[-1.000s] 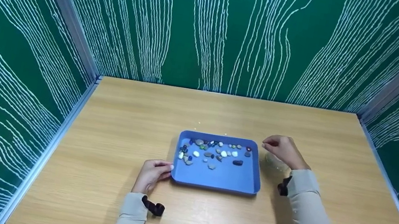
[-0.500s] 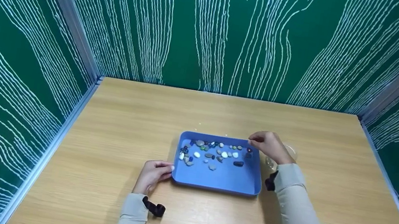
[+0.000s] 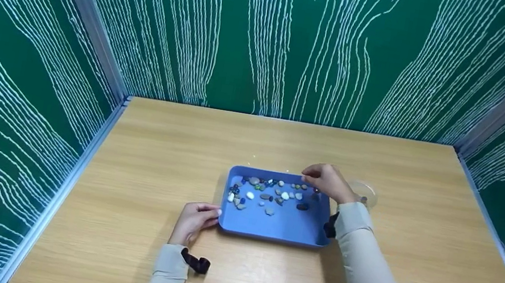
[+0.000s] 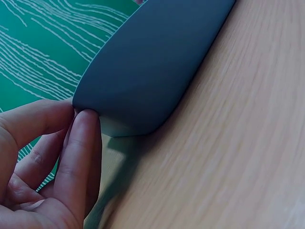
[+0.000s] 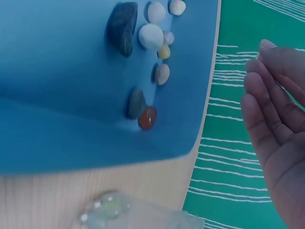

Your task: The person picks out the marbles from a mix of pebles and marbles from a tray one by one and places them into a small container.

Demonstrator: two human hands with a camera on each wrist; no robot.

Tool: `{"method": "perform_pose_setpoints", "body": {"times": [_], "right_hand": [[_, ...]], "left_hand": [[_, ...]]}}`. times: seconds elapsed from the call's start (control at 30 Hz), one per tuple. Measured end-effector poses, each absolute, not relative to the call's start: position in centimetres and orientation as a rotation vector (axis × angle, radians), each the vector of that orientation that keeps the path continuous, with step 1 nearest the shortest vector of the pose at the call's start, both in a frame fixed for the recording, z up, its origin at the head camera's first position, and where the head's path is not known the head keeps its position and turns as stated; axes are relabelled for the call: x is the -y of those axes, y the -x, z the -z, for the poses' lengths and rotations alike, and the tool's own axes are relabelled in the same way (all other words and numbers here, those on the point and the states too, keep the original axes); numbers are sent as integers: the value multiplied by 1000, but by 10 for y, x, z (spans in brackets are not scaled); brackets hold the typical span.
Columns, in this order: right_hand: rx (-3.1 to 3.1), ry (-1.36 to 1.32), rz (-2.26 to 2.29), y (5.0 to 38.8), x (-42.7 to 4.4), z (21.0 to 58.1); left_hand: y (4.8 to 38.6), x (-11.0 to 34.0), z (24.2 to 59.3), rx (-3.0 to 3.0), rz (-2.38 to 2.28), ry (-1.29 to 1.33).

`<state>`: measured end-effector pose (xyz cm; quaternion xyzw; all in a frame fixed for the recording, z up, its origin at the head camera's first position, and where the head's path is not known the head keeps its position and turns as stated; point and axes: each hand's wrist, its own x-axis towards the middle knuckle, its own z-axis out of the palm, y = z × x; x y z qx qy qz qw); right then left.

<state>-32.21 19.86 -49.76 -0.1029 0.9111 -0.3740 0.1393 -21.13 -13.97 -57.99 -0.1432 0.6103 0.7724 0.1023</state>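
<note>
A blue rectangular tray holds several pebbles and glassy stones, mostly toward its far and left sides. My left hand pinches the tray's near left corner between thumb and fingers; the left wrist view shows this grip at the rim. My right hand is over the tray's far right rim, its thumb and forefinger brought close together. In the right wrist view that hand has a pale speck at its fingertips, too small to tell what it is. A red-brown stone lies in the near tray corner there.
A clear jar or cup, partly hidden by my right forearm, stands right of the tray; stones show in it. Tiny white bits lie on the wooden table behind the tray. Green, white-lined walls enclose the table.
My right hand has moved left from beside the clear container to over the tray's far right rim. The left hand has kept its grip on the tray.
</note>
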Motion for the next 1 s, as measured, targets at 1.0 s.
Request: {"method": "perform_pose_setpoints", "body": {"times": [1.0], "right_hand": [[-2663,450,943,333,-151,512]], "left_hand": [[211,139,580,-1805,-2291,429]]}}
